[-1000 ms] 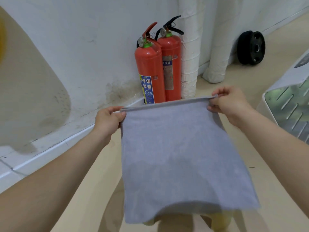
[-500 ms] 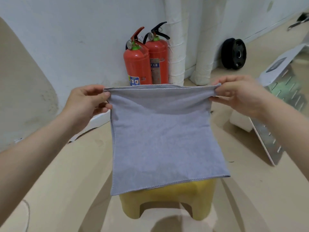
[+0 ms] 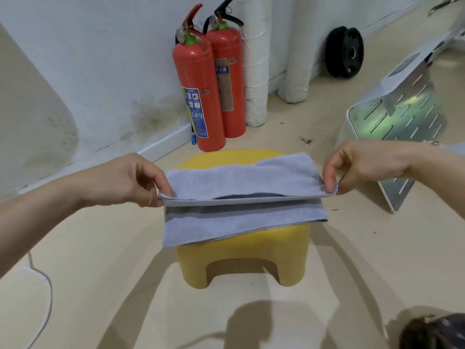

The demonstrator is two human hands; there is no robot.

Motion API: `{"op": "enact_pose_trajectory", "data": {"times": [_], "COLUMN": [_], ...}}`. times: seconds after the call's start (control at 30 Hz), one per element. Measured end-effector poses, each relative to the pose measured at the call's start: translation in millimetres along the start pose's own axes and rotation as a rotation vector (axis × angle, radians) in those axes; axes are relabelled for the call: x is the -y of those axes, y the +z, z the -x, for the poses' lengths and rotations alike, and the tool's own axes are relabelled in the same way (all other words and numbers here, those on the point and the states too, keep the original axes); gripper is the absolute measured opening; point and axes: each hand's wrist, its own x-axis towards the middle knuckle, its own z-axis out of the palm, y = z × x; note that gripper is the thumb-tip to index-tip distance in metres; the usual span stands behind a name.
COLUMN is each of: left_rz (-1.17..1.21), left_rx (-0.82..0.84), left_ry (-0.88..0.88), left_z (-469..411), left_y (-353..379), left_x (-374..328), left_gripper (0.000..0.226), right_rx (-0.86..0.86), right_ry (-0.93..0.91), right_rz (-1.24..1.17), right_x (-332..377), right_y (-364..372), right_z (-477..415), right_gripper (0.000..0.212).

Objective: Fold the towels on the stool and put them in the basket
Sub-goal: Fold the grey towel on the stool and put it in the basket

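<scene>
first fold: your left hand (image 3: 125, 181) at 9 o'clock, right hand (image 3: 364, 167) at 3, pinch the towel (image 3: 239, 181) corners; next, lay them down toward 6

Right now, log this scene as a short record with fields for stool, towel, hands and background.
stool: yellow stool, standing on the floor
towel: grey towel, doubled over, lower layer lying on the stool, its near edge overhanging the front
hands: left hand pinches the upper layer's left corner; right hand pinches its right corner
background: two red fire extinguishers against the wall
</scene>
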Motion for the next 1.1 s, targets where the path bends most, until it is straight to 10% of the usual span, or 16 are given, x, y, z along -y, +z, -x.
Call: {"op": "enact_pose_trajectory", "data": {"times": [0.4, 0.47, 0.6, 0.9, 1.1], "left_rz": [-0.428, -0.284, -0.016, 0.395, 0.6], "left_rx": [0.269, 0.154, -0.514, -0.344, -0.614], "left_ry": [-0.05, -0.051, -0.161, -0.345, -0.322], "left_z": [4.3, 2.2, -19.8, -47.6, -46.5], "left_y": [26.8, 22.6, 14.8, 26.4, 27.9], "left_x": [-2.0, -4.6, 13.5, 26.3, 41.6], "left_gripper": [0.036, 0.035, 0.021, 0.015, 0.012], "right_rx": [0.196, 0.19, -0.34, -0.504, -0.686], "right_ry": [0.053, 0.08, 0.148, 0.23, 0.257], "right_rz": [0.321, 0.202, -0.396, -0.681, -0.944], "right_x": [11.9, 8.8, -1.9, 11.8, 11.1], "right_y": [20.0, 12.1, 4.7, 25.0, 33.2], "right_z": [-6.0, -4.8, -21.5, -66.4, -82.1], "right_gripper": [0.02, 0.014, 0.01, 0.007, 0.022]}}
